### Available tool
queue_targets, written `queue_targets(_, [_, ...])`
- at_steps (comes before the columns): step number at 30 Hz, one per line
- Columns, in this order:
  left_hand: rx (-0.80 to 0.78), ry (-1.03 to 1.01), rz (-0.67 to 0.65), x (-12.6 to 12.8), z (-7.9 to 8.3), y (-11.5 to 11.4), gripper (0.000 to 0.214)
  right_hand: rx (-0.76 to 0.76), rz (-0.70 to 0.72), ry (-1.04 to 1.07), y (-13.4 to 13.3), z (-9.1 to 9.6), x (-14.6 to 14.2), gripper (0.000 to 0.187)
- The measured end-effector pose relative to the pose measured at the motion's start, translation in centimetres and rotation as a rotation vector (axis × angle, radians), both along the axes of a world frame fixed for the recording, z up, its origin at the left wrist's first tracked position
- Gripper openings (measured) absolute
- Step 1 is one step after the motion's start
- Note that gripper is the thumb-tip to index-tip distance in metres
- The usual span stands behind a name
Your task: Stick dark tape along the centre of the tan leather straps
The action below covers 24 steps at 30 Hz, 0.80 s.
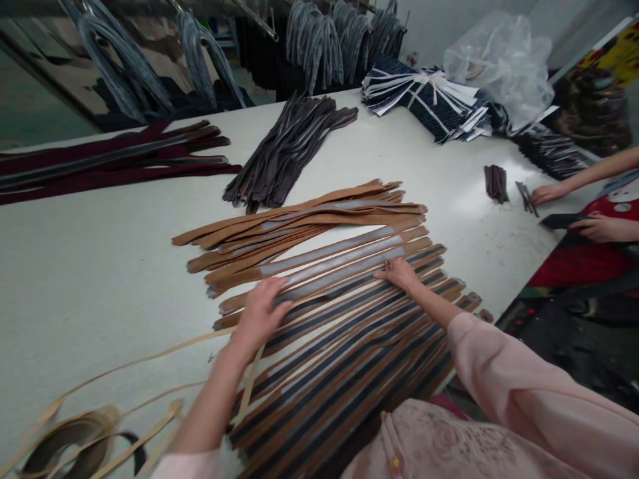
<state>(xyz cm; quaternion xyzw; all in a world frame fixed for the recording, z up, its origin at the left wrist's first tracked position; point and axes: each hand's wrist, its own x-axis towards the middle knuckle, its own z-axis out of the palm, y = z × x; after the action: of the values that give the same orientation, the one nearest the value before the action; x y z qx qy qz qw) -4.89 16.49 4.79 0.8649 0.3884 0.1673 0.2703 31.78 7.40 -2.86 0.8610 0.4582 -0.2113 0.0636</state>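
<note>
Brown fabric strips lie side by side on the white table (130, 273), several with a dark tape (339, 339) along the middle. Nearer the middle, other brown strips show a shiny grey band (344, 256). My left hand (262, 309) has its thumb and fingers closed around one end of a dark tape over a brown strip. Toward the strip's other end, my right hand (399, 274) pinches the same tape. A small dark thing shows at those fingertips; I cannot make out its kind.
Beyond lie a brown strip pile (319, 213), dark grey strips (289, 153) and maroon strips (110, 156). A tape roll (70, 442) sits front left. Patterned navy fabric (429, 100) is bundled at back. Another person's hand (552, 193) touches small dark pieces at right.
</note>
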Motion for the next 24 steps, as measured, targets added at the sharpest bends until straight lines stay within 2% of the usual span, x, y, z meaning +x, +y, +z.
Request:
queue_targets(2, [-0.079, 0.078, -0.071, 3.7, -1.4, -1.0, 0.039, -0.001, 0.005, 0.005, 0.0, 0.0, 0.0, 0.047])
queue_targets(4, [-0.151, 0.157, -0.082, 7.2, -2.8, -1.8, 0.032, -0.004, -0.002, 0.002, -0.1, 0.0, 0.0, 0.048])
queue_targets(7, [-0.186, 0.194, -0.044, 9.8, -4.0, -2.4, 0.014, -0.002, -0.01, 0.002, 0.0, 0.0, 0.1, 0.049])
queue_targets(10, [-0.241, 0.207, -0.006, 9.6, -4.0, -2.4, 0.005, 0.016, -0.01, 0.017, 0.0, 0.0, 0.2, 0.05])
queue_targets(15, [-0.415, 0.183, 0.047, 8.8, -3.5, -1.9, 0.019, 0.018, -0.028, 0.043, 0.0, 0.3, 0.3, 0.051])
queue_targets(19, [-0.538, 0.13, 0.13, 8.7, -4.0, -1.2, 0.025, 0.002, -0.029, 0.061, 0.0, 0.6, 0.3, 0.052])
queue_targets(24, [-0.641, 0.085, 0.243, 7.3, -5.0, -1.2, 0.02, 0.008, -0.024, 0.062, 0.0, 0.9, 0.2, 0.052])
